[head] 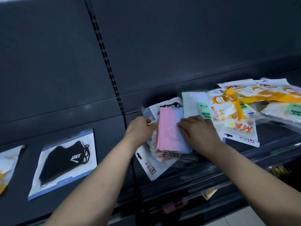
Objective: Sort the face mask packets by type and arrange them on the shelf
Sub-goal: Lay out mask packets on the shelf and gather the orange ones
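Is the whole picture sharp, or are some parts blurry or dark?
Head view: the orange packets at far right are smeared by blur; the black mask packet and the pink packet in the middle read fairly sharp; the shelf back is dim; the wide lens bows the shelf edge.

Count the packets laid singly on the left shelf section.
2: a black-mask packet mid-section, and an orange packet cut by the left edge; more may lie offscreen.

Mask packets on the dark shelf
Right of the slotted upright, a pink-and-blue packet tops a jumbled pile; orange cartoon packets heap farther right; left, a black-mask packet lies flat.
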Demonstrator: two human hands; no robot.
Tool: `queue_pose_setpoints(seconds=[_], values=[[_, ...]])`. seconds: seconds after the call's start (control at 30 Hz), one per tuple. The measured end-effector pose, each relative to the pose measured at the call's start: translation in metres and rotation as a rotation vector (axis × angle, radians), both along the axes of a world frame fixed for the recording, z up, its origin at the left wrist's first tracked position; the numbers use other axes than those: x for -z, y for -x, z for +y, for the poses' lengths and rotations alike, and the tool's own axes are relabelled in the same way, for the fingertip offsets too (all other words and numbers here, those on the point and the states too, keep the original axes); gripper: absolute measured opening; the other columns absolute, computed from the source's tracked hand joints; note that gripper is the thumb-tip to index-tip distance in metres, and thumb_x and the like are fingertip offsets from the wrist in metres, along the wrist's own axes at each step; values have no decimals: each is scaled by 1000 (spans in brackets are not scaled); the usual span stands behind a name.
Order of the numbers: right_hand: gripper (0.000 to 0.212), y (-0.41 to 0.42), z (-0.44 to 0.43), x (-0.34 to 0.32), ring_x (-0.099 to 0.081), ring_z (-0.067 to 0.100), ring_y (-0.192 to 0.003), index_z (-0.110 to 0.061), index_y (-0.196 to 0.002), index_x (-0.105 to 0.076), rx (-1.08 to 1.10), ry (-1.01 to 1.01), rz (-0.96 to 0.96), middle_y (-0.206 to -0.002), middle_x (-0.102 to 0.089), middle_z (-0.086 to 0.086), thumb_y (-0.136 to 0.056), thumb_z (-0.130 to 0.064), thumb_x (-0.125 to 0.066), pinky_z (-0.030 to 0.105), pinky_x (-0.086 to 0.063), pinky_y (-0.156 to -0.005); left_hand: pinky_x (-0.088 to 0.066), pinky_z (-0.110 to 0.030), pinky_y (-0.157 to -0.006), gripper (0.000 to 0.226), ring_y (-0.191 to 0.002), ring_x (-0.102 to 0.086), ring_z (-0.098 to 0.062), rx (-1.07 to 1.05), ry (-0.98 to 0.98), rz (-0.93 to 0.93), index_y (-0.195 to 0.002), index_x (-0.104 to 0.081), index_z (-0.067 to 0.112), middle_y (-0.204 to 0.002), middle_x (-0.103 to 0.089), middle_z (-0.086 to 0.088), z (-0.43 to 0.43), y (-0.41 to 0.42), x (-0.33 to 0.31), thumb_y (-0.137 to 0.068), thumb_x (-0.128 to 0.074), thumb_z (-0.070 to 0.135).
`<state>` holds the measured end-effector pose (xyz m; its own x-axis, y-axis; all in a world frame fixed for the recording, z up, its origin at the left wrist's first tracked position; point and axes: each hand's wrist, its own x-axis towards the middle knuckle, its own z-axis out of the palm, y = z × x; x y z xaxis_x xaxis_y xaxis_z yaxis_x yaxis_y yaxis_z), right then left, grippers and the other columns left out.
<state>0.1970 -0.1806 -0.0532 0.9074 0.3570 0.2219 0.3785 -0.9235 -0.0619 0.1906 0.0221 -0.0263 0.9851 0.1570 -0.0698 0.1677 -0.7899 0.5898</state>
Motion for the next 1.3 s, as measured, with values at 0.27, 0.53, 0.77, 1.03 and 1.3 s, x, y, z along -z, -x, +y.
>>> queue_pose_setpoints(seconds=[0.27, 0.53, 0.77, 1.03, 1.3], values=[[26, -15, -22, 4, -56, 26, -105, -23, -107, -64, 55, -1, 1, -109, -66, 0, -89, -24, -45, 36, -40, -86, -48, -33, -74, 56, -94, -59, -26, -71, -31, 91, -109, -51, 14, -108, -62, -4, -45, -9, 0, -74, -76, 50], [35, -17, 8, 3, -56, 22, -105, -26, -118, -61, -66, -126, 39, -112, -63, -2, -86, -14, -51, 33, -43, -81, -54, -39, -68, 22, -75, -67, -30, -350, 263, -127, -86, -60, 16, -86, -72, -10, 30, -5, -13, -81, -69, 35], [39, -6, 28, 0, -50, 20, -123, -26, -133, -54, -228, -187, 144, -138, -53, -2, -95, -29, -48, 33, -44, -97, -54, -33, -59, 15, -58, -60, -20, -431, 480, -159, -102, -58, 5, -74, -64, -6, 80, 16, -6, -93, -63, 15], [44, -3, 28, -2, -56, 25, -106, -20, -119, -58, 44, 47, 145, -116, -60, 6, -95, -50, -38, 33, -46, -79, -57, -41, -83, 28, -86, -69, -28, -456, 549, -175, -112, -57, 6, -98, -68, -9, 93, 20, 0, -88, -69, 16], [112, -12, 46, -7, -7, 23, -147, -23, -152, -7, -133, 36, 441, -161, -1, 3, -68, -79, -56, 41, -19, -117, -57, -39, -72, 27, -78, -68, -25, -428, 530, -180, -109, -58, 8, -101, -69, -14, 99, 32, -3, -87, -70, 19]])
